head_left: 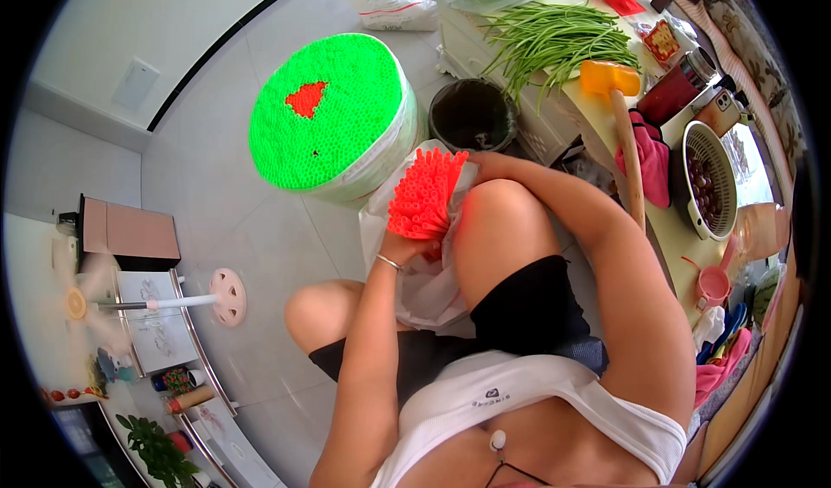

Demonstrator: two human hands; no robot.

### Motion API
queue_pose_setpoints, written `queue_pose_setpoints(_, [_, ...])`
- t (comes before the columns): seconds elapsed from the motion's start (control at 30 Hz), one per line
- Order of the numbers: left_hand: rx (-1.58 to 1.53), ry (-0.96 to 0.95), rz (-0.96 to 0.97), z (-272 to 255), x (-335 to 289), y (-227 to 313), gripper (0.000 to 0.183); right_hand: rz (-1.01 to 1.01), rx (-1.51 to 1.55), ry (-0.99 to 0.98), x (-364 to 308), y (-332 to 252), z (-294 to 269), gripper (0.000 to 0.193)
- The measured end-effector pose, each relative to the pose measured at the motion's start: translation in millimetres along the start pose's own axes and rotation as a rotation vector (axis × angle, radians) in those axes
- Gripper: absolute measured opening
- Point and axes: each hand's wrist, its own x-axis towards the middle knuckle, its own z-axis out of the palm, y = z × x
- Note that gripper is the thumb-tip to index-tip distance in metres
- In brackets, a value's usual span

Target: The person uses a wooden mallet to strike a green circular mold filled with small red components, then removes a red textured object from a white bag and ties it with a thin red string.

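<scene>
My left hand (409,250) is closed around the lower part of a bundle of bright red thin tubes, like straws (424,195), held above my lap with their open ends up. My right hand (474,166) is just behind the bundle, by my raised knee; its fingers are mostly hidden, so I cannot tell their pose. A white plastic bag (424,302) hangs between my knees, below and around the bundle. Ahead and to the left stands a large round white tub (381,163), packed with upright green tubes (346,81) and a small patch of red ones (306,99).
A dark bucket (473,116) stands right of the tub. On the table at the right are green long beans (563,42), an orange mallet (609,79), a red thermos (679,85) and a colander of dark round fruit (708,180). A fan (228,297) stands at the left.
</scene>
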Motion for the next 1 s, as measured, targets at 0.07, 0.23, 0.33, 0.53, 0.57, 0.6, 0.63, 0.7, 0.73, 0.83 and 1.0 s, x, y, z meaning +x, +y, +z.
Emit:
queue_pose_setpoints(0.07, [0.109, 0.051, 0.012, -15.5, -15.5, -10.9, 0.073, 0.119, -0.08, -0.387, 21.5, -68.9, -22.6, 0.064])
queue_pose_setpoints(0.23, [0.24, 0.1, 0.074, -21.3, -23.3, -6.4, 0.072, -0.069, -0.447, -0.418, 39.5, -130.4, -40.7, 0.041])
queue_pose_setpoints(0.33, [0.41, 0.052, 0.217, 1.0, 5.3, -0.7, 0.069, 0.175, 0.269, -0.447, 59.4, -57.8, -38.0, 0.04])
queue_pose_setpoints(0.53, [0.459, 0.126, 0.116, -13.2, -19.8, -4.4, 0.07, 0.093, -0.149, -0.222, 69.3, -110.2, 22.3, 0.034])
queue_pose_setpoints(0.57, [0.378, 0.152, 0.1, -13.9, -24.1, 0.4, 0.07, 0.106, -0.16, -0.192, 63.9, -111.3, 30.9, 0.033])
queue_pose_setpoints(0.6, [0.382, 0.192, 0.093, -11.5, -25.4, 5.3, 0.068, 0.126, -0.17, -0.154, 57.1, -109.7, 36.2, 0.032])
queue_pose_setpoints(0.63, [0.39, 0.234, 0.087, -9.2, -24.8, 10.6, 0.067, 0.142, -0.179, -0.122, 51.7, -111.2, 41.9, 0.032])
queue_pose_setpoints(0.7, [0.514, 0.325, 0.069, -7.6, -20.5, 11.3, 0.069, 0.173, -0.181, -0.079, 34.1, -109.0, 51.0, 0.03])
queue_pose_setpoints(0.73, [0.63, 0.372, 0.056, -7.7, -16.7, 8.5, 0.073, 0.188, -0.191, -0.059, 28.8, -107.8, 53.7, 0.029])
queue_pose_setpoints(0.83, [0.773, 0.559, 0.014, -2.8, -17.2, 10.4, 0.089, 0.172, -0.198, -0.023, 15.2, -92.2, 58.4, 0.026])
queue_pose_setpoints(1.0, [0.866, 0.545, -0.21, -11.6, -21.4, 4.1, 0.109, 0.127, -0.129, -0.053, -5.6, -122.2, 49.6, 0.027])
